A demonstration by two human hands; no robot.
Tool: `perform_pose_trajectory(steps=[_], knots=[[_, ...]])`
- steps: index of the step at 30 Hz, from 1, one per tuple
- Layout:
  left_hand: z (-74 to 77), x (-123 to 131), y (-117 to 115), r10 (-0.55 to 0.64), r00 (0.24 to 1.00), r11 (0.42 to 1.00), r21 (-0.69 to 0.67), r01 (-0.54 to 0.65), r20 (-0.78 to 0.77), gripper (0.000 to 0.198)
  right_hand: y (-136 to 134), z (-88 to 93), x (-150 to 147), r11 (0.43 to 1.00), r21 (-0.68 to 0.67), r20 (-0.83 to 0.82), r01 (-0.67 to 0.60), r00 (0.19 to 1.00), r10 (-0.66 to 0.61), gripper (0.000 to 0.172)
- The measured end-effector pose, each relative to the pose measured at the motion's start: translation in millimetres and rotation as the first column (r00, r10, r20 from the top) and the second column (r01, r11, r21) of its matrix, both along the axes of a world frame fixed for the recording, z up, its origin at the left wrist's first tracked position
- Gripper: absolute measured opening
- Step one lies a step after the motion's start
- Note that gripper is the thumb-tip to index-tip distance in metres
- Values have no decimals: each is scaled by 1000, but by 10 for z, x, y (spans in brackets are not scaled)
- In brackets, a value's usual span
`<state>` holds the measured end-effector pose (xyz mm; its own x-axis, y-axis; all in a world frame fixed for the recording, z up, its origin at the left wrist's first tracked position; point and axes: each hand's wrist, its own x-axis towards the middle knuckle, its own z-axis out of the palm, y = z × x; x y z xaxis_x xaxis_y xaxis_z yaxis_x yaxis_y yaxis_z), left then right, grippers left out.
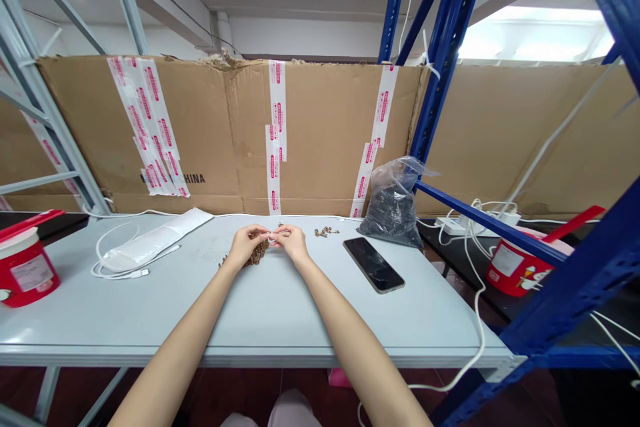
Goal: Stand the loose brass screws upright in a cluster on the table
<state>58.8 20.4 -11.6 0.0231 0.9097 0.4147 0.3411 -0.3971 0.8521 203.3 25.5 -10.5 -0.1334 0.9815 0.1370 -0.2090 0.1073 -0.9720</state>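
Both of my hands meet over the middle of the grey table (280, 320), fingertips close together. My left hand (247, 242) is closed in a pinch, and my right hand (291, 242) pinches just beside it. Whatever sits between the fingertips is too small to make out. Under and beside my left hand lies a pile of small brown pieces (257, 253), partly hidden by the fingers. A smaller cluster of similar brownish pieces (326, 231) lies to the right of my right hand.
A black phone (373, 265) lies right of my hands, before a clear bag of dark material (393, 210). At left are a white packet (157, 240) with a cable and a red tub (27, 270). Cardboard (330, 133) walls the back; a blue post (440, 73) rises at right.
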Motion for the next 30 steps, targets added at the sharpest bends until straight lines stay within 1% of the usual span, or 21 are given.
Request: perform_pose_trajectory(steps=[3,5,9,12,16,18,21,26,30], knots=[[36,6,-18,-13,998,1000,-16,13,56,29,17,0,9,999,-17,-34,-47,998,46,25],[53,16,-31,-43,994,998,-39,47,97,32,23,1,15,997,-23,-60,-77,995,75,27],[53,28,-41,-71,988,994,-70,81,134,33,31,7,21,995,-59,-87,-86,993,81,25],[49,28,-37,-48,990,997,-61,56,130,31,35,7,19,994,-74,-71,-86,994,80,23],[68,37,-45,2,997,1000,-15,0,79,30,20,-6,18,992,-89,28,-91,995,94,22],[77,46,-55,5,998,1000,2,-5,56,29,2,-11,21,990,-93,47,-105,993,110,22],[75,50,-59,-5,999,1000,-2,5,48,28,-24,2,31,988,-90,-8,-123,992,123,19],[54,27,-32,39,999,999,2,-39,31,31,-32,45,47,986,-113,-71,-124,991,116,16],[58,10,-28,-8,999,1000,6,8,35,33,-27,47,51,984,-123,-77,-128,990,119,21]])
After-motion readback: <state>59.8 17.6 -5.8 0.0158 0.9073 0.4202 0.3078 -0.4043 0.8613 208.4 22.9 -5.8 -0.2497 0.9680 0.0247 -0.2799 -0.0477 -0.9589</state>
